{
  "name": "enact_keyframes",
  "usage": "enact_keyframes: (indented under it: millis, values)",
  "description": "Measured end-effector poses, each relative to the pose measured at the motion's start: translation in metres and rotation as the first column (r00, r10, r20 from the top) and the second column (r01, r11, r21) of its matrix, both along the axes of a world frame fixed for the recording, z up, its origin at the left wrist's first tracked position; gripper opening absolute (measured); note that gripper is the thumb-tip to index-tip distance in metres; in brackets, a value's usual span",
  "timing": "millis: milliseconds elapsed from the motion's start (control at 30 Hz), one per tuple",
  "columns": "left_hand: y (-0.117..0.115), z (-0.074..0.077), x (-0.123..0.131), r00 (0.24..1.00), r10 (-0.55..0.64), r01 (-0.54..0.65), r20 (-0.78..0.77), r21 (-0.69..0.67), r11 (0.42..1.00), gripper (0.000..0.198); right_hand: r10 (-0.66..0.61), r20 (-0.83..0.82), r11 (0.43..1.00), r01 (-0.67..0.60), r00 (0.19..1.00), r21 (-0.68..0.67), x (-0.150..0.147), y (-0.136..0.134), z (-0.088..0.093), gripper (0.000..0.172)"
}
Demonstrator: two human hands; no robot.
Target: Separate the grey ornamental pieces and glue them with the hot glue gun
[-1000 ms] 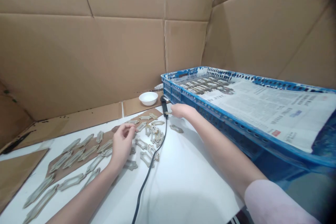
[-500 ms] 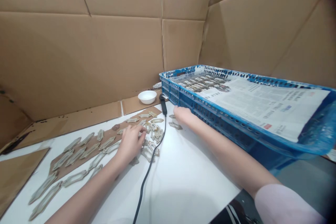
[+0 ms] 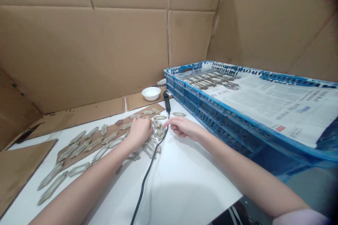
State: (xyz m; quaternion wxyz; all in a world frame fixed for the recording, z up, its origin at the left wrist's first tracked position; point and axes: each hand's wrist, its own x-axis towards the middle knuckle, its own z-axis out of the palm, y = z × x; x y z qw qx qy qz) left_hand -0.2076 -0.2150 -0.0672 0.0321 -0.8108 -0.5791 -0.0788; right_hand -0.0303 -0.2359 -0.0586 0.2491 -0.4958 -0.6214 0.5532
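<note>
Head view. The left hand (image 3: pixel 139 133) lies over the near edge of a cluster of elongated openwork plates (image 3: pixel 158 130), its fingers together and curled downward. The fingertips are at the cluster, but whether they clamp a plate cannot be told. The right hand (image 3: pixel 183 127) is to the right of the cluster, palm down, with the index finger (image 3: pixel 169 122) extended left and the other fingers loosely curled. It holds no visible plate; its fingertip is just beside the cluster and a black cord (image 3: pixel 148 172).

More plates lie in rows on a brown cardboard sheet (image 3: pixel 124 117), left of the hands, on a white board (image 3: pixel 185 182). One loose plate (image 3: pixel 179 114) sits farther right, beyond the right hand. The cord runs to an upright black handheld device (image 3: pixel 167 101) at the far edge of the board.

To the far right stands a blue plastic crate (image 3: pixel 211 112), holding rows of plates (image 3: pixel 208 81) and a spread newspaper (image 3: pixel 277 109). A white bowl (image 3: pixel 150 93) sits far left of the crate, before cardboard walls (image 3: pixel 79 49).
</note>
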Motion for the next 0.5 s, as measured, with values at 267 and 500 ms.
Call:
enact_keyframes:
  millis: [267, 500]
  values:
    - [-0.003, 0.0, 0.0, 0.999, 0.047, -0.047, 0.008, -0.057, 0.997, 0.012, -0.025, -0.253, 0.997, 0.006, 0.967, -0.075, 0.0, -0.006, 0.003, 0.008]
    - [-0.011, 0.005, -0.013, 0.989, 0.082, -0.082, 0.121, -0.002, 0.997, 0.031, -0.055, -0.187, 0.994, 0.071, 0.981, 0.08, -0.003, -0.007, 0.001, 0.012]
